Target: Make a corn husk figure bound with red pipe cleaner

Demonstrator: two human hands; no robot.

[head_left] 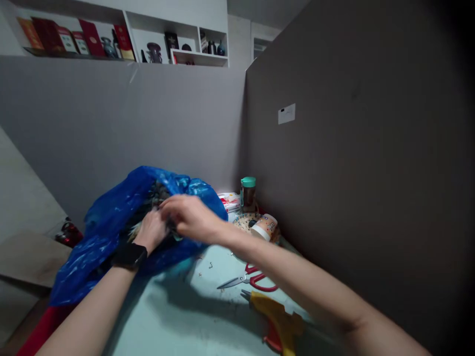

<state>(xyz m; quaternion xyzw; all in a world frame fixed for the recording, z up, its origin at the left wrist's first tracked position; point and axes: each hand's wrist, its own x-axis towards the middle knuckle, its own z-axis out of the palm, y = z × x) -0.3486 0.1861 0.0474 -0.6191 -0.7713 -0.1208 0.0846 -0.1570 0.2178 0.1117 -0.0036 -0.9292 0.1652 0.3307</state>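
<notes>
A crumpled blue plastic bag (107, 222) lies on the pale green table (193, 316), its mouth open with dark, feathery stuff inside. My left hand (150, 230), with a black watch on the wrist, reaches into the bag's opening, its fingers hidden among the contents. My right hand (191, 217) comes across from the right and meets the left at the bag's mouth, fingers curled around something dark that I cannot make out.
Red-handled scissors (248, 279) and a yellow glue gun (276, 321) lie on the table under my right forearm. A paper cup (264, 227) on its side, a green-lidded jar (248, 194) and a small packet sit in the corner. Grey partition walls close in behind and right.
</notes>
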